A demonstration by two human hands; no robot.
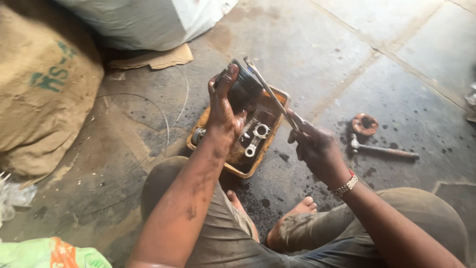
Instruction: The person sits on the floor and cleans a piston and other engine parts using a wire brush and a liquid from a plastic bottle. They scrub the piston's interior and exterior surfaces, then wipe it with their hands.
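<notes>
Both hands are busy over the yellow tray (204, 133). My left hand (221, 111) is clamped around a dark piston (244, 89), held above the tray's far end. My right hand (317, 149) grips a long spanner (270, 94) by its lower end; its long axis runs toward ten o'clock, its open head touching the piston's top. Grease hides the piston's underside. A connecting rod (255, 139) lies in the tray; a hammer (382, 149) rests at three o'clock.
</notes>
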